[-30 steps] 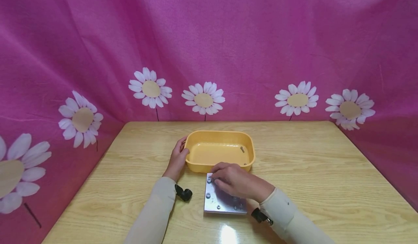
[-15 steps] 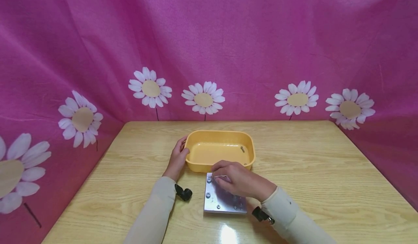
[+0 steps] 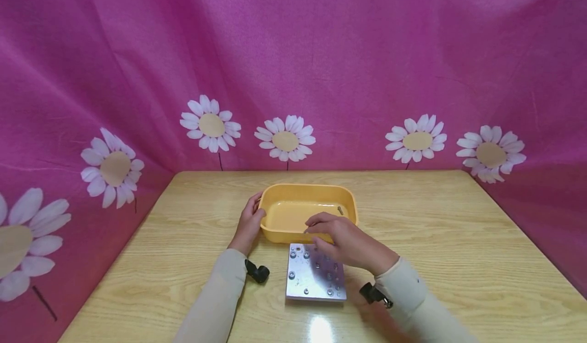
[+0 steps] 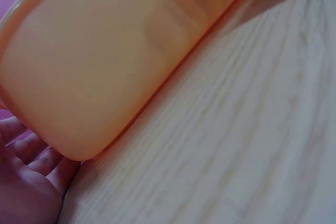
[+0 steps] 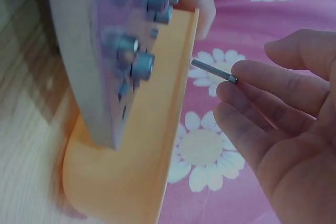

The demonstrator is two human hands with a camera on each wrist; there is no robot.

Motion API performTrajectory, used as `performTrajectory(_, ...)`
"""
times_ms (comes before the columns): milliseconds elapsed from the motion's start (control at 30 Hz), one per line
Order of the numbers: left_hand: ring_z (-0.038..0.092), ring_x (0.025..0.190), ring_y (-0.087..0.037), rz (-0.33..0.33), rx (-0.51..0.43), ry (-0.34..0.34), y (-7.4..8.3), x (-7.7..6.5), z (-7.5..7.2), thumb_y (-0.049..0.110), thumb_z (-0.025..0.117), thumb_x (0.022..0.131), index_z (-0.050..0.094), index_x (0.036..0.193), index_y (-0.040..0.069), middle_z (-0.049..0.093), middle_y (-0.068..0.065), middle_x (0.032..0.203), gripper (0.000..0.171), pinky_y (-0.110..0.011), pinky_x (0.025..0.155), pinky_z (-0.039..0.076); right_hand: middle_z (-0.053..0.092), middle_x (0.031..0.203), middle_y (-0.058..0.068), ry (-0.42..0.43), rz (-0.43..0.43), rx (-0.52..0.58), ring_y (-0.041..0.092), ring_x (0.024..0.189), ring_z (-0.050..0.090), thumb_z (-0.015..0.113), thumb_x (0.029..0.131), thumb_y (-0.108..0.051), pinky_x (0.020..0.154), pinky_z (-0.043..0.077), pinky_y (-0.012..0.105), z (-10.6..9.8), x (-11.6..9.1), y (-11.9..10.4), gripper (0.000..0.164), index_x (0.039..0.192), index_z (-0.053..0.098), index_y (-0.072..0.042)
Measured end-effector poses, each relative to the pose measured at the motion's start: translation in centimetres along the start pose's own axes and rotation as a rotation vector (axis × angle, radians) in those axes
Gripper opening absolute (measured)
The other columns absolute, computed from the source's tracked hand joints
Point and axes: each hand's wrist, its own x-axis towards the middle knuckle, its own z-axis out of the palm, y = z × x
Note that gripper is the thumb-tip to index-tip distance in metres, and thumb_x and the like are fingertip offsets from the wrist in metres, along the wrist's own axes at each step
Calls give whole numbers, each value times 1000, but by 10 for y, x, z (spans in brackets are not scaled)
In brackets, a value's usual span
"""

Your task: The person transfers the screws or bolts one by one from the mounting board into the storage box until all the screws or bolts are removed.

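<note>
Head view evenly lit; white glare thrown on table [image 3: 458, 241] at bottom centre, soft shadow cast on metal plate [image 3: 303, 278]. Left wrist view dim, hazy; bolts [image 5: 143, 66] blurred upper left in right wrist view.

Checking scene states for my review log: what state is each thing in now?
Yellow tray: upright on the table, gripped at its left end by the left hand.
Metal plate: lying on the table, several bolts standing up from it.
Screw in the tray: lying near the right end.
Screw by the right hand: at the fingertips, not pinched by the thumb; contact unclear.
Flowered cloth: hanging behind the table.
</note>
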Motion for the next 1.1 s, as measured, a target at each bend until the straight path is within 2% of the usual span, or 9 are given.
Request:
performTrajectory(233, 48, 123, -26, -4, -1, 0, 0, 1, 0, 8, 43, 88, 40, 144, 17, 48, -10, 140, 57, -41, 102, 42, 61, 123, 6, 17, 79, -3, 23, 116, 55, 62, 91, -13, 98, 46, 40, -5, -1, 9, 25, 111, 71, -2)
performTrajectory(567, 49, 123, -26, 4, 13, -3, 0, 2, -1, 7, 44, 88, 40, 145, 15, 49, -12, 139, 57, -41, 101, 43, 60, 123, 13, -5, 117, -14, 25, 115, 56, 61, 92, -13, 98, 46, 42, -4, -2, 17, 23, 110, 71, -1)
performTrajectory(800, 48, 124, -27, 24, 0, -12, -2, 2, -1, 5, 43, 88, 40, 145, 14, 48, -13, 140, 58, -43, 103, 41, 60, 123, 12, -42, 162, -7, 25, 115, 56, 62, 92, -14, 98, 46, 42, 0, -2, 19, 23, 109, 71, -3)
performTrajectory(1067, 49, 122, -25, 14, 16, -4, 0, 0, -1, 8, 44, 87, 41, 144, 16, 49, -10, 138, 58, -40, 101, 43, 62, 121, 11, -48, 137, -20, 24, 113, 57, 61, 93, -15, 99, 46, 41, 2, 0, 19, 23, 108, 72, -3)
performTrajectory(1100, 48, 123, -25, 3, 11, -11, 4, -2, -1, 7, 44, 88, 40, 145, 16, 49, -11, 139, 58, -41, 101, 43, 62, 121, 11, -50, 132, -22, 24, 113, 57, 61, 93, -15, 99, 46, 41, 2, 0, 19, 23, 108, 72, -2)
